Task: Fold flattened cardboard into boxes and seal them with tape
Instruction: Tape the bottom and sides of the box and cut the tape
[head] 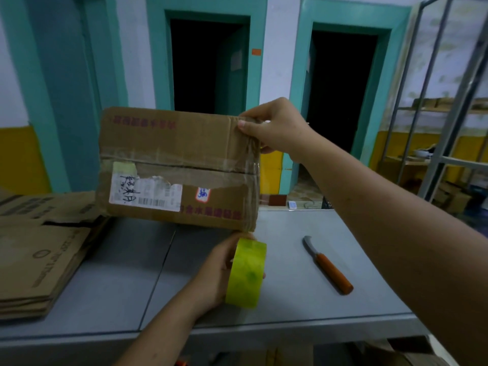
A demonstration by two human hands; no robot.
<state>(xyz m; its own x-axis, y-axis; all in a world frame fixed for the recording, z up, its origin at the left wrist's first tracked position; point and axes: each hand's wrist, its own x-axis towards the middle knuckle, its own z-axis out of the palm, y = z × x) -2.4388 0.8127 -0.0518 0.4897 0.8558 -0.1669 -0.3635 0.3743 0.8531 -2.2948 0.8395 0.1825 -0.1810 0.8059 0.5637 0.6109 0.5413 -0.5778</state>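
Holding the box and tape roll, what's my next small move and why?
Probably draw the tape roll round the lower right corner of the box: your right hand pins the strip at the top corner, and it already runs down that end.

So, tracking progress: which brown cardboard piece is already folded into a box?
The labelled brown cardboard box the right hand grips; the stacked cardboard sheets at left lie flat.

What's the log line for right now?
left hand: holds tape roll | right hand: grips box | knife: on table
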